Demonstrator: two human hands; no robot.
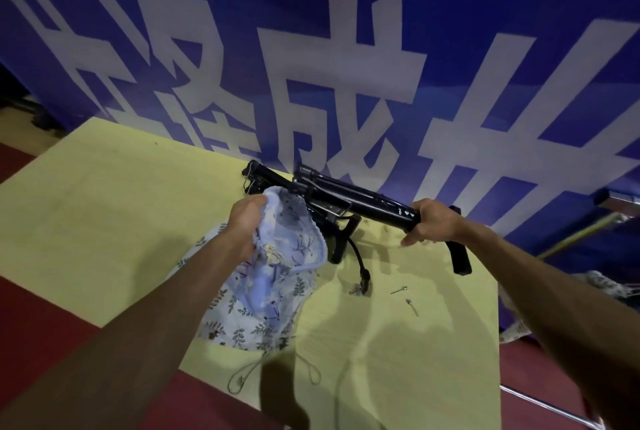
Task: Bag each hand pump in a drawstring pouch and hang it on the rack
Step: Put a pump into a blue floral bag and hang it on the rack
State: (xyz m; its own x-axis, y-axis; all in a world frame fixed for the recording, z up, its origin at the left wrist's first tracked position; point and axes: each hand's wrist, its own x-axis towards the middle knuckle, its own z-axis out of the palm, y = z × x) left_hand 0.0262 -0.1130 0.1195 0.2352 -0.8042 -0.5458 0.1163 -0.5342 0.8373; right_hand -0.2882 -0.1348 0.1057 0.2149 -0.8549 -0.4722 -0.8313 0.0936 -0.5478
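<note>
Bagging stood at its opening stage when this entry was taken.

Item, hand pump: black, long-barrelled, held above the yellow table, lying roughly level. The right hand was closed around the barrel near the handle end, with the T-handle hanging beyond the wrist. The far end of the barrel lay at the mouth of the pouch, not yet inside as far as could be judged. A black hose trailed down from the pump to the tabletop.

Item, drawstring pouch: pale blue cloth with a leaf print. The left hand was clenched on the gathered rim, holding the mouth open towards the pump. Its drawstrings lay slack over the near table edge, undrawn.

Item, second black pump: resting on the table behind the pouch, unbagged.

Item, two small metal needles: loose on the table, near the hose end.

Item, patterned cloth: at the right edge, possibly another pouch; could not be told.

Outstanding, by judgement: insertion, drawing of the strings, hanging. No rack was in view.

Writing: large white Chinese characters on a blue banner behind the table, cropped; "成" was legible at centre. Small white marks on the pump barrel were too small to read.
</note>
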